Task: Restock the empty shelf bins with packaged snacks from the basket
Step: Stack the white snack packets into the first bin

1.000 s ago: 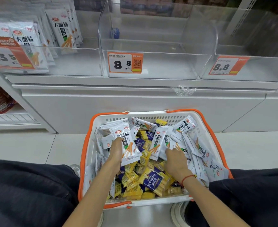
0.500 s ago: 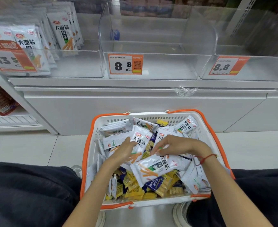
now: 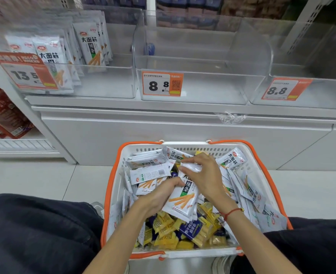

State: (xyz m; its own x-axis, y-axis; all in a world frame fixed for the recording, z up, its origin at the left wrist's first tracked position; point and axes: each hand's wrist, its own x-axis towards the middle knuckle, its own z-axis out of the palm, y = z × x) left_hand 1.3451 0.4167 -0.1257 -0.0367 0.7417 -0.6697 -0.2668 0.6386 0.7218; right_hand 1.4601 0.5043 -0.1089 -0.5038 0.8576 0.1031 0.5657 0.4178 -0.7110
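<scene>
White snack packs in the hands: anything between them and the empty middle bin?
Nothing visible blocks the way. Both the left hand and right hand grip the white snack packs over the basket. The middle bin above is open-topped; only its clear front wall with the 8.8 price tag must be cleared.

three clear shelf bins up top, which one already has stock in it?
The left bin, with the 13.5 price tag: white snack packets stand in it. The middle bin and right bin, both tagged 8.8, hold none.
</scene>
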